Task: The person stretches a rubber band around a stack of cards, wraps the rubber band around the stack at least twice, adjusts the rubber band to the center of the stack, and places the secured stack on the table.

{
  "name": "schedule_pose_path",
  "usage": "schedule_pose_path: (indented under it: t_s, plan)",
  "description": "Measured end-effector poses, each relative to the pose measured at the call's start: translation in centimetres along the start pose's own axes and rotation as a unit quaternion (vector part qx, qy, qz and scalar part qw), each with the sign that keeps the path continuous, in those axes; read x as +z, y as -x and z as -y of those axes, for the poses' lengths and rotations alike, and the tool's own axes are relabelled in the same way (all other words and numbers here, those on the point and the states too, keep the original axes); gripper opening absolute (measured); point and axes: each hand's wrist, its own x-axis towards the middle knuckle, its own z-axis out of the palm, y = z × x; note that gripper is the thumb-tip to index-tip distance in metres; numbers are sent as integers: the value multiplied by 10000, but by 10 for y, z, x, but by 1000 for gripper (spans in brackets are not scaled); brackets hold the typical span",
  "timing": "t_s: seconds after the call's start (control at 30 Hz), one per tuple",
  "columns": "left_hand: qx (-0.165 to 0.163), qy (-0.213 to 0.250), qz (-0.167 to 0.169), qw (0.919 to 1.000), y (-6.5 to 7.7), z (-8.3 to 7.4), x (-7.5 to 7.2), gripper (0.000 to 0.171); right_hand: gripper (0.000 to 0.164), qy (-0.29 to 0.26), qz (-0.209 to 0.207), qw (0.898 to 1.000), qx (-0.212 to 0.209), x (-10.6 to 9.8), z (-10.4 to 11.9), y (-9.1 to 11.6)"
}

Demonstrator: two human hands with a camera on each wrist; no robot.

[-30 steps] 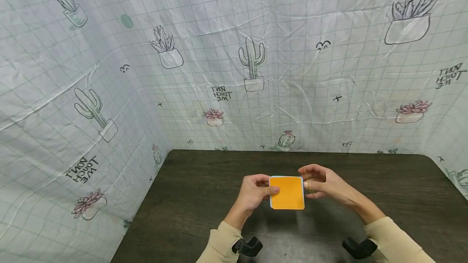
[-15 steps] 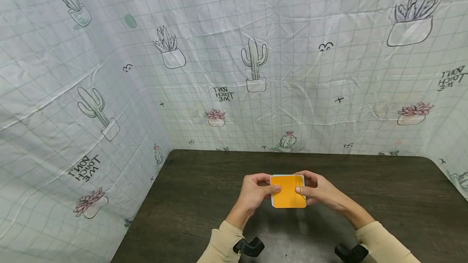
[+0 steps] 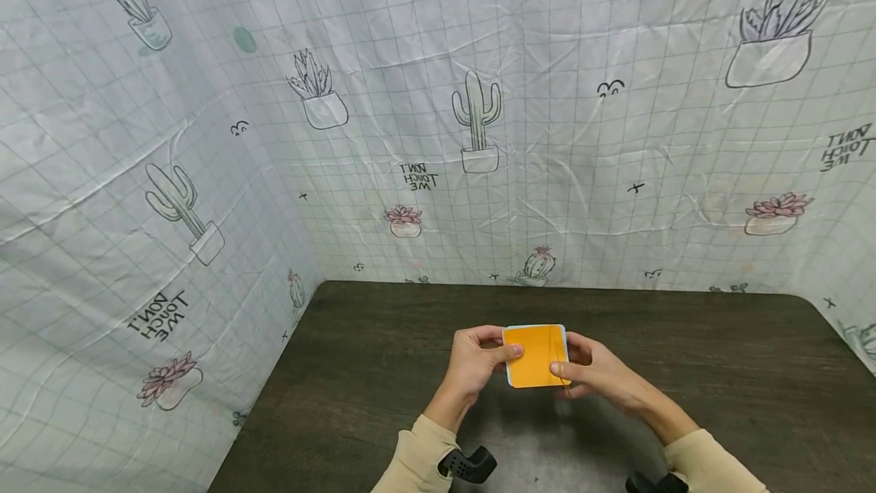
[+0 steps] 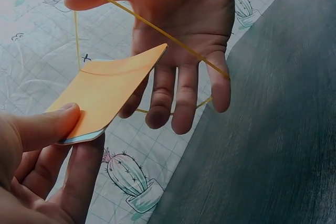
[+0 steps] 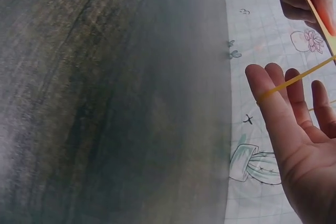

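In the head view my left hand [image 3: 472, 360] pinches a thin stack of square cards [image 3: 534, 356], orange on the front with a light blue layer behind. The thumb lies on the orange face, with fingers behind. My right hand [image 3: 602, 375] is at the stack's right edge, its thumb in front. A yellow rubber band [image 4: 173, 40] stretches between that hand's thumb and little finger and loops around the stack. The right fingers [image 4: 186, 95] are spread and mostly straight in the left wrist view. Slightly bent, the stack [image 4: 110, 85] is held off the table.
A dark wooden table [image 3: 383, 371] lies beneath both hands. Behind it and along the sides hangs a white gridded cloth [image 3: 411, 97] printed with cacti. Black bands [image 3: 468, 464] are worn at both wrists over beige sleeves [image 3: 417, 451].
My right hand has come leftward to the stack, bringing the rubber band across its orange face, then dipped slightly. My left hand keeps its pinch on the cards.
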Motion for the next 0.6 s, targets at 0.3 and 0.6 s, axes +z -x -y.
schedule_pose_path:
  t_s: [0.3, 0.6]
  plan:
    - [5, -41, -206, 9998, 0, 2, 2, 19, 64, -179, -52, 9998, 23, 4, -12, 3]
    - [-76, 116, -402, 9991, -2, 3, 3, 18, 61, -398, -85, 9992, 48, 7, -21, 6]
